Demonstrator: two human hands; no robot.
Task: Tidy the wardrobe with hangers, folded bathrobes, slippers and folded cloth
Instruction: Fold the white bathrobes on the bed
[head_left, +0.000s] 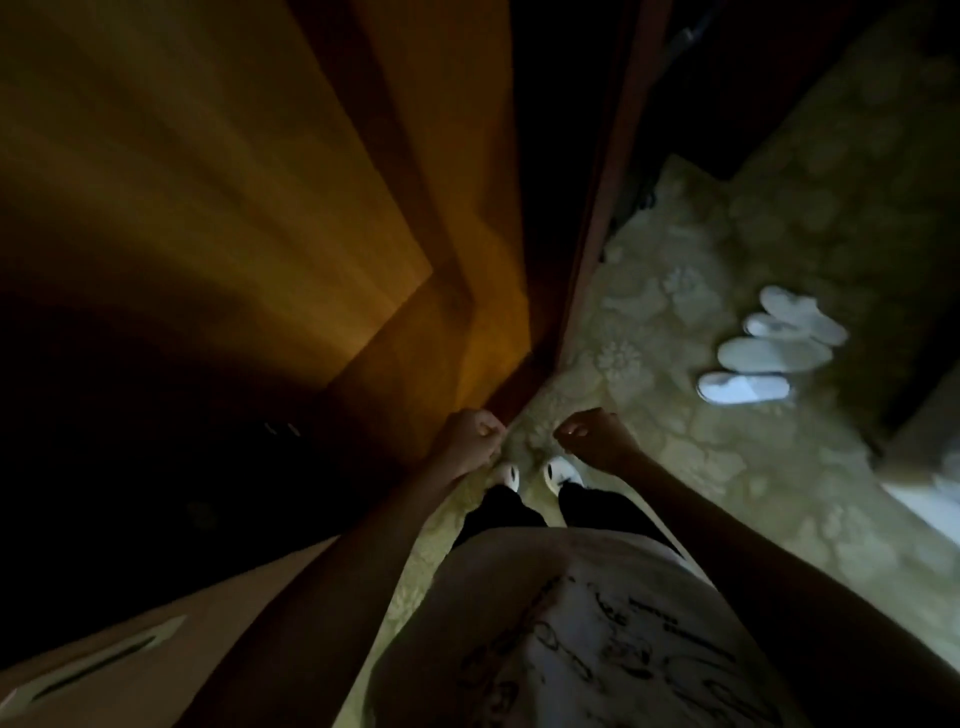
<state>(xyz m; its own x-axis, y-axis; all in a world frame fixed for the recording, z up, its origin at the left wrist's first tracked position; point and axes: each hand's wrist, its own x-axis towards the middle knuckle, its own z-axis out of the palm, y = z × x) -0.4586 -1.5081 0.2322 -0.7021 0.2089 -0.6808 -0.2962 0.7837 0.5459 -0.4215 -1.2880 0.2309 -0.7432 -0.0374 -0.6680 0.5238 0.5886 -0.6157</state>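
Left hand (475, 436) and right hand (589, 434) are seen low in the middle of the view, a little apart, both with fingers curled into loose fists; nothing is seen gripped in either, though the dim light leaves some doubt. Just below them, the person's own feet in white footwear (558, 472) are planted on the pale green floral-patterned carpet (675, 291). Four white soft fabric slippers (769, 348) are laid on the carpet to the right, well apart from both hands, bunched side by side and partly overlapping. They are judged light, soft and floppy, not fragile and not slippery; a pinch at the open heel edge or across the upper should be enough, and a pair could likely be taken in one hand with soles pressed together. To the left, the orange-brown wooden wardrobe door (218, 197) is seen blurred, with a dark gap (550, 130) beside it running up to the far edge. The wardrobe interior is too dark for its contents to be told; no hangers, bathrobes or folded cloth can be made out. A pale surface (930, 457) at the right edge cannot be identified.
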